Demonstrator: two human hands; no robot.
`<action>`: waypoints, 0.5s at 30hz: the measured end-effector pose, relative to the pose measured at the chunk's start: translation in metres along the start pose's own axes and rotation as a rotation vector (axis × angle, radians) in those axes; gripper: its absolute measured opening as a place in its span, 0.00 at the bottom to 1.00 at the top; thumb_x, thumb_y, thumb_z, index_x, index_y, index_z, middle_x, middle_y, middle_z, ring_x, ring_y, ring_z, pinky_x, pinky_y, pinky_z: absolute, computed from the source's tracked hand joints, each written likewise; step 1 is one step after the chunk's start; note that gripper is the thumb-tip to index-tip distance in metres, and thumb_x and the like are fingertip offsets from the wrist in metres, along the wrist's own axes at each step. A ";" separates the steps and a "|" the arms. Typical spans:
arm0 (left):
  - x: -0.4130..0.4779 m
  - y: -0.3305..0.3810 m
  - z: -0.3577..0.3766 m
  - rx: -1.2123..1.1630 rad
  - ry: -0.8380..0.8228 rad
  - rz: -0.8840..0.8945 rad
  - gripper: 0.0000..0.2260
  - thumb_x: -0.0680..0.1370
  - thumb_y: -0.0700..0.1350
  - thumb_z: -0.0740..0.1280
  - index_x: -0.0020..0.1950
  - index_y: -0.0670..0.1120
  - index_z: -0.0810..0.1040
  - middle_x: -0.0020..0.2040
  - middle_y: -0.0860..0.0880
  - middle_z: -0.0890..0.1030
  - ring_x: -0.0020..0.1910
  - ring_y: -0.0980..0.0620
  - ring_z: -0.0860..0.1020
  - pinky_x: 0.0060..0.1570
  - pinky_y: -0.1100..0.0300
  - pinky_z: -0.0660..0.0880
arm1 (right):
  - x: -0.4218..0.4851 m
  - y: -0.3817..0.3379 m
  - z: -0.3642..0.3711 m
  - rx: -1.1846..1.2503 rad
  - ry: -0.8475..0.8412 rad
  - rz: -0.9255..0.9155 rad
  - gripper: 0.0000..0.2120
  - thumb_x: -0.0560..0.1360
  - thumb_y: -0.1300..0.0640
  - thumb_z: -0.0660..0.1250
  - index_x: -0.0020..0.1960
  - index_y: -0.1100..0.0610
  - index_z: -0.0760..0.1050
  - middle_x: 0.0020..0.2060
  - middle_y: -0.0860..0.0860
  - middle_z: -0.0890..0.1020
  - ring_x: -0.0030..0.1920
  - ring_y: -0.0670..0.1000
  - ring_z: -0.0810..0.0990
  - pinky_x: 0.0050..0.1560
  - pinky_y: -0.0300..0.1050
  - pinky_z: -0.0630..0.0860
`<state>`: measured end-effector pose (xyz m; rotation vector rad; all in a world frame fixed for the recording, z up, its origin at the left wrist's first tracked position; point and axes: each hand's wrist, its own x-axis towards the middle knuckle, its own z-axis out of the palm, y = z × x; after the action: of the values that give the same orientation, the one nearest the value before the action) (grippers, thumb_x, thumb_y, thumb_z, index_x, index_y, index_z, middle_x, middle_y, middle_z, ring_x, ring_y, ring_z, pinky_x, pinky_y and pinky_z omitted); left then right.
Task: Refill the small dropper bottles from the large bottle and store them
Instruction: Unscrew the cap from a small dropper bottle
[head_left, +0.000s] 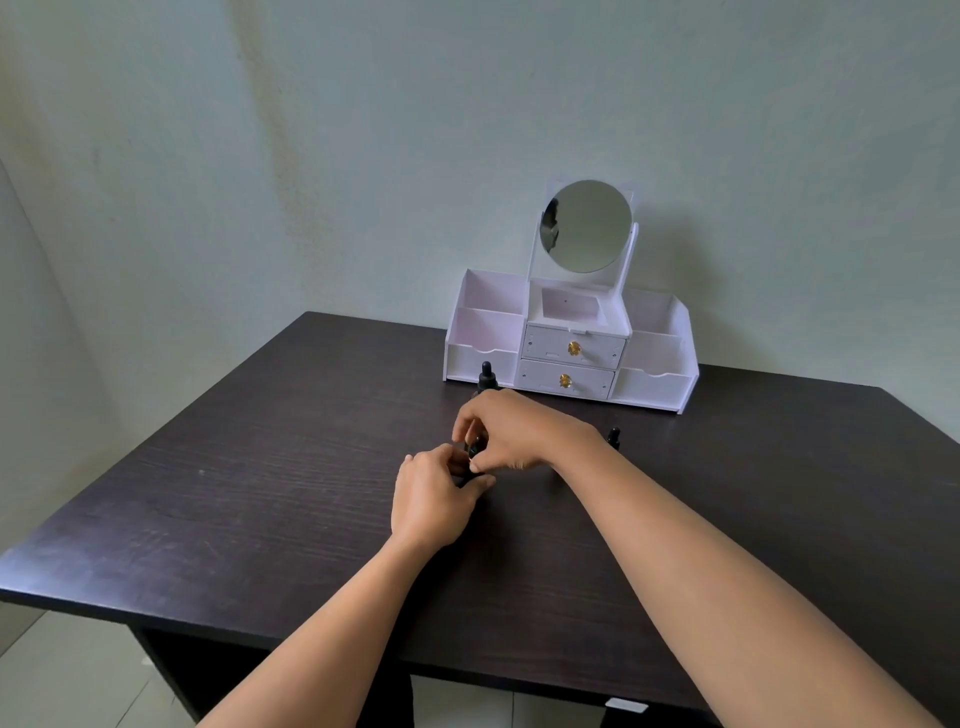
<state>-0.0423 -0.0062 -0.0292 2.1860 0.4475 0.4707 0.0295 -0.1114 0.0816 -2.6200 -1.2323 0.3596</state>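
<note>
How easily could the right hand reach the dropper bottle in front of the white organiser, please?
Probably yes: the dropper bottle stands just beyond the right hand with nothing between, though that hand and the left hand are busy pinching a small dark item.

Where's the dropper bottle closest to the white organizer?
Head view: the dropper bottle stands on the table before the organizer's left front, just beyond the right hand.
</note>
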 end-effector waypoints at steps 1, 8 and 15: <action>0.000 0.000 0.000 0.005 0.002 -0.004 0.10 0.71 0.56 0.76 0.45 0.55 0.78 0.43 0.57 0.82 0.49 0.51 0.80 0.62 0.46 0.74 | -0.001 0.000 -0.001 0.026 0.016 0.012 0.16 0.72 0.55 0.75 0.58 0.53 0.79 0.50 0.50 0.81 0.48 0.50 0.81 0.47 0.44 0.77; -0.001 -0.001 0.001 -0.003 0.008 -0.010 0.11 0.71 0.56 0.77 0.48 0.54 0.80 0.43 0.61 0.81 0.52 0.53 0.80 0.64 0.46 0.74 | 0.003 0.002 0.002 -0.054 0.069 0.077 0.07 0.77 0.50 0.70 0.44 0.52 0.79 0.42 0.50 0.81 0.44 0.52 0.81 0.45 0.49 0.78; -0.001 0.000 0.000 0.007 0.009 -0.015 0.11 0.71 0.56 0.77 0.47 0.54 0.79 0.42 0.61 0.80 0.53 0.50 0.80 0.60 0.48 0.75 | 0.002 0.002 -0.005 0.056 0.069 0.051 0.13 0.72 0.50 0.74 0.54 0.53 0.80 0.41 0.46 0.81 0.43 0.49 0.81 0.43 0.44 0.77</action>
<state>-0.0431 -0.0071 -0.0295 2.1868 0.4703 0.4712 0.0342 -0.1119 0.0855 -2.5973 -1.1193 0.3053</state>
